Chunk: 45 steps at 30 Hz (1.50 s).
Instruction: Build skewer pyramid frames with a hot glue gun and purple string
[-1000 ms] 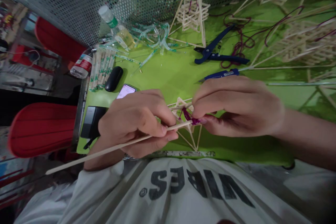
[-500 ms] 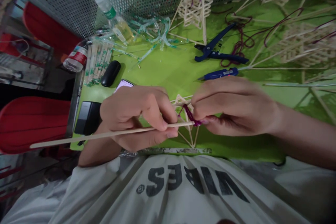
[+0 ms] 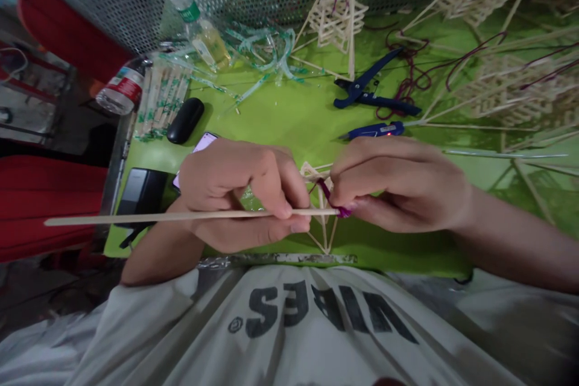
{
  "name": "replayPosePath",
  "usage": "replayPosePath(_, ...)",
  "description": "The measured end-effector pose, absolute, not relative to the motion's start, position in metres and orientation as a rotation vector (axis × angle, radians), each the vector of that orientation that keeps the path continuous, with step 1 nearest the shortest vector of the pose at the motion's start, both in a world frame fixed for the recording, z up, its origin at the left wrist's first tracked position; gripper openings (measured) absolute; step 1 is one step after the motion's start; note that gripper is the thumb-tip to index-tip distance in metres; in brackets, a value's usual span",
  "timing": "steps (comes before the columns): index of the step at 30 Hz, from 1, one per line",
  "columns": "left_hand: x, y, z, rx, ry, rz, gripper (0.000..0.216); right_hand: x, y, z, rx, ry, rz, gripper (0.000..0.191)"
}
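My left hand (image 3: 244, 193) pinches a thin wooden stick (image 3: 136, 218) between thumb and forefinger, and the stick lies nearly level, its long end reaching out to the left. Purple yarn (image 3: 344, 211) is wound about the stick's right tip. My right hand (image 3: 398, 184) is closed on the yarn at that tip; its fingertips partly hide the winding. Behind and below both hands is a small frame of joined wooden sticks (image 3: 324, 232), partly covered by them. A strand of the yarn runs up from the tip towards this frame.
Beyond my hands lie a blue cutter (image 3: 368, 87), a blue glue gun (image 3: 375, 130) and tangled dark red yarn (image 3: 409, 81). Stick structures (image 3: 337, 18) stand at the back and right. On the left are bottles (image 3: 201, 30), wrapped chopsticks (image 3: 160, 99), a black case (image 3: 186, 120) and a phone (image 3: 204, 142).
The stick's left end has swung up, so it is now closer to level. Both hands keep their grip near the yarn-wound tip, and the view has shifted slightly.
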<state>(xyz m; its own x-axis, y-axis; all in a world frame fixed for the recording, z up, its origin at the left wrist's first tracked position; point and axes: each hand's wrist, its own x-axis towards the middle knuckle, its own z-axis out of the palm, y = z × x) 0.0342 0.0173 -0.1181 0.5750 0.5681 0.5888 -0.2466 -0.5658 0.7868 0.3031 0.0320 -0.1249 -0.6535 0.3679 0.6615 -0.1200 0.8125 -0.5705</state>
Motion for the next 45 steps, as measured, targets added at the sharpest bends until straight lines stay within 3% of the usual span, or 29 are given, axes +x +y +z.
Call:
replayPosePath(3,0.039,0.017,-0.118,1.826,0.275,1.229,0.033,0.300,0.034,-0.129,-0.235,-2.120,0.741,0.008)
replayPosePath(7,0.041,0.018,-0.117,1.788,0.330,1.301,0.037,0.294,0.042,-0.141,-0.216,-1.932,0.733,0.027)
replayPosePath(20,0.037,0.018,-0.114,1.787,0.349,1.260,0.045,0.283,0.030,-0.140,-0.238,-1.773,0.975,0.023)
replayPosePath(32,0.038,0.016,-0.113,1.752,0.382,1.247,0.037,0.281,0.029,-0.137,-0.246,-1.813,1.025,0.022)
replayPosePath(37,0.040,0.015,-0.115,1.702,0.370,1.257,0.035,0.280,0.031,-0.143,-0.258,-1.812,0.917,0.023)
replayPosePath(41,0.042,0.017,-0.121,1.686,0.323,1.341,0.036,0.277,0.033,-0.149,-0.233,-1.766,0.758,0.036)
replayPosePath(45,0.042,0.014,-0.119,1.670,0.364,1.350,0.035,0.276,0.033,-0.150,-0.238,-1.723,0.652,0.029)
